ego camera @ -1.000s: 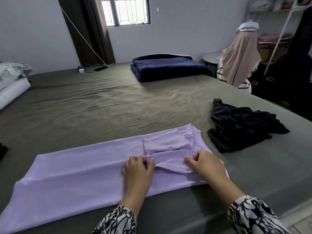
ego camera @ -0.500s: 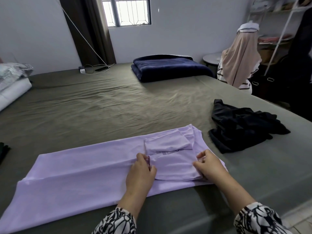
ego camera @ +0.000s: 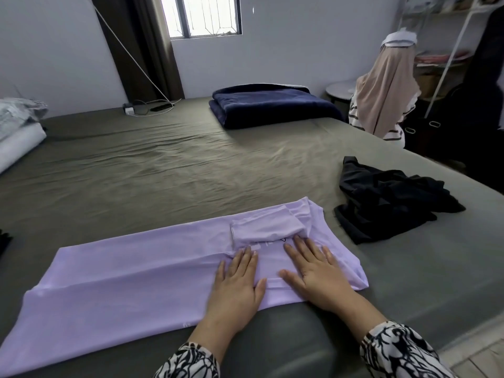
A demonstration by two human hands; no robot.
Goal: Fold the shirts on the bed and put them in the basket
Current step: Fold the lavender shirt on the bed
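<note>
I have let go of the fold, and now my left hand (ego camera: pixel 236 282) and right hand (ego camera: pixel 313 271) lie flat, side by side, on the purple shirt (ego camera: pixel 122 274).

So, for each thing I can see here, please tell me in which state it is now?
Lilac shirt: spread flat on the bed, sleeve folded in.
Black garment: crumpled, unfolded.
Navy blue blanket: folded.
Olive-green bed sheet: wrinkled.
Left hand: flat, pressing the shirt.
Right hand: flat, pressing the shirt.
</note>
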